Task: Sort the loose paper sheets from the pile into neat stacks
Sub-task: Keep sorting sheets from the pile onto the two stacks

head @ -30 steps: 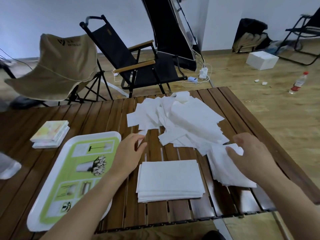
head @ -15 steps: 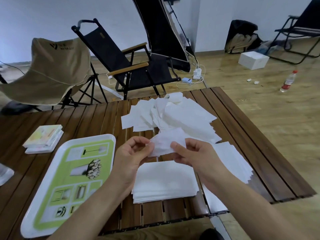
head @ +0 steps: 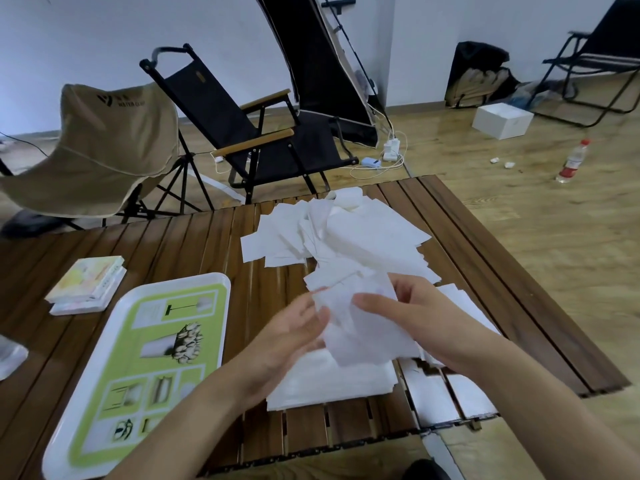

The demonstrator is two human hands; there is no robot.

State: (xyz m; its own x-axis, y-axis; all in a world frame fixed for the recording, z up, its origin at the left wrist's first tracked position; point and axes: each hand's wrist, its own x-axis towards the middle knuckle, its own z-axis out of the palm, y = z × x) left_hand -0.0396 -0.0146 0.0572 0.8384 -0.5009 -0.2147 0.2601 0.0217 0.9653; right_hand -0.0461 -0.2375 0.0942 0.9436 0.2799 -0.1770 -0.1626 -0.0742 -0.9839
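The near stack (head: 332, 382) is largely covered by the held sheet (head: 360, 327) and both hands. The left hand (head: 291, 337) is blurred, so its finger contact with the sheet cannot be told. Sheets right of the grip (head: 467, 313) are partly hidden behind the right hand (head: 415, 313). The tray (head: 69, 445), left of the grip, is cut off by the bottom edge.

Two bare forearms are seen entering from the bottom edge, w/ no sleeves, gloves, watch or rings worn. Left hand (head: 294, 336) and right hand (head: 412, 315) are uncovered; fingers are seen w/ short nails. No markings are visible.
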